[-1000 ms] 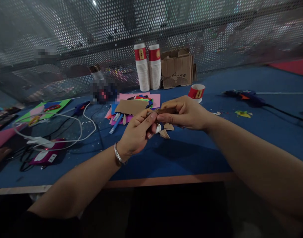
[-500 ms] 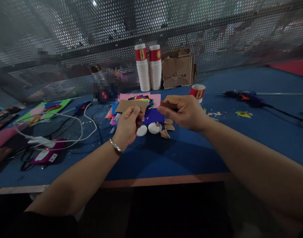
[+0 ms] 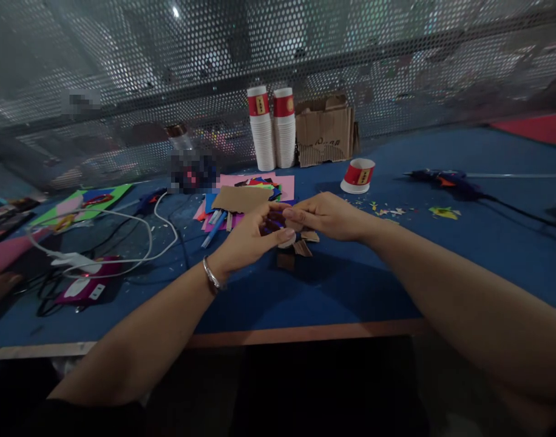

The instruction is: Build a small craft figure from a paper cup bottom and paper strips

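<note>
My left hand, with a silver bracelet at the wrist, curves its fingers and thumb around the edge of a small pale disc. From the other side my right hand pinches the same disc between thumb and fingers. Part of the disc is hidden by the fingers. Another white disc shows partly below my left thumb. Torn brown cardboard pieces lie just under the hands, and a brown cardboard square lies nearer me. Behind my left hand, a cardboard sheet rests on coloured sheets.
Two cup stacks and a cardboard box stand at the back. A red-and-white cup and a glue gun are at right, near paper scraps. A purple power strip with cables lies left.
My left hand has let go of the cardboard sheet, which lies on the pile. The brown piece from my right hand is on the table. Both hands have come together on a disc.
</note>
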{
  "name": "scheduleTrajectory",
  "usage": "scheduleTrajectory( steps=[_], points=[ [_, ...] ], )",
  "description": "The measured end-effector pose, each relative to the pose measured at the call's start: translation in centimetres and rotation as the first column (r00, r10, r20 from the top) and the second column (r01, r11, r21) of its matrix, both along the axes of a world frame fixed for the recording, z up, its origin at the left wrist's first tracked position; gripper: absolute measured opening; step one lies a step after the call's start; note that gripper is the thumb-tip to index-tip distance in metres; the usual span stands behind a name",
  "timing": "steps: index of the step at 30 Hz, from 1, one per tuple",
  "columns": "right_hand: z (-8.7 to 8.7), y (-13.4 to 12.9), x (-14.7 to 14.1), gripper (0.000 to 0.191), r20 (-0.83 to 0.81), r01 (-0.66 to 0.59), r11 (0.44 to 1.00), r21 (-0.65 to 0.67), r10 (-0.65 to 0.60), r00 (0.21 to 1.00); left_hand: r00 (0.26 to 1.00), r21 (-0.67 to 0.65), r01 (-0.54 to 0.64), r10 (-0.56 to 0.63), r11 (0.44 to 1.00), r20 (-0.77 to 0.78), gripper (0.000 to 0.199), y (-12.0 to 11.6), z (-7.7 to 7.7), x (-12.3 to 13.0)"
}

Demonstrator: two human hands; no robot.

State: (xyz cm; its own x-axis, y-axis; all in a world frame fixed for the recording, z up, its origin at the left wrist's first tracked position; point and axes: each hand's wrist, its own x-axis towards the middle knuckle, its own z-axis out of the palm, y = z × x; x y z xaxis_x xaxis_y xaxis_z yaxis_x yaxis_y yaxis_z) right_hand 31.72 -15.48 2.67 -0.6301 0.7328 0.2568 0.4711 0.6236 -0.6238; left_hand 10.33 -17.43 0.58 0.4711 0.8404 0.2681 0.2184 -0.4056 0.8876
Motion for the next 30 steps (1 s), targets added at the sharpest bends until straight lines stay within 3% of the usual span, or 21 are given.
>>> scheduleTrajectory(
  steps=[5, 8, 10, 12, 14, 16, 19, 23, 27, 30],
  points=[
    [0.3, 0.0, 0.1, 0.062, 0.021, 0.011, 0.999, -0.038, -0.01, 1.0, 0.969, -0.129, -0.066, 0.094, 0.989, 0.227, 0.032, -0.2, -0.3, 1.0],
    [0.8, 0.8, 1.4, 0.058, 0.121, 0.192, 0.978, 0.083, -0.201, 0.972, 0.916, -0.264, -0.156, 0.239, 0.952, 0.321, 0.023, 0.0, -0.2, 0.9],
    [0.9, 1.6, 2.7, 0.047, 0.281, 0.332, 0.92, 0.206, -0.381, 0.881, 0.874, -0.369, -0.179, 0.32, 0.912, 0.366, 0.02, 0.2, 0.1, 0.6],
    [0.6, 2.5, 4.0, 0.037, 0.504, 0.427, 0.874, 0.232, -0.484, 0.715, 0.85, -0.442, -0.164, 0.354, 0.882, 0.391, 0.016, 0.3, 0.3, 0.4],
    [0.1, 3.2, 4.8, 0.032, 0.655, 0.489, 0.846, 0.21, -0.493, 0.572, 0.837, -0.479, -0.138, 0.36, 0.867, 0.411, 0.012, 0.4, 0.5, 0.3],
    [-0.5, 3.6, 5.2, 0.026, 0.703, 0.511, 0.839, 0.188, -0.478, 0.526, 0.823, -0.507, -0.113, 0.366, 0.854, 0.435, 0.01, 0.3, 0.7, 0.4],
    [-0.8, 3.8, 5.0, 0.017, 0.697, 0.504, 0.847, 0.17, -0.465, 0.546, 0.798, -0.542, -0.096, 0.39, 0.835, 0.46, 0.012, 0.3, 0.8, 0.6],
    [-0.3, 3.6, 4.3, 0.019, 0.615, 0.477, 0.863, 0.169, -0.47, 0.633, 0.796, -0.573, -0.083, 0.4, 0.815, 0.454, 0.008, 0.1, 1.0, 0.6],
    [0.2, 2.9, 3.3, 0.021, 0.337, 0.446, 0.885, 0.13, -0.463, 0.82, 0.805, -0.566, -0.087, 0.392, 0.82, 0.445, 0.008, 0.0, 1.0, 0.8],
    [0.2, 2.0, 2.3, 0.015, 0.097, 0.366, 0.93, 0.024, -0.367, 0.925, 0.798, -0.566, -0.08, 0.393, 0.82, 0.457, 0.009, 0.1, 0.9, 0.9]
  ],
)
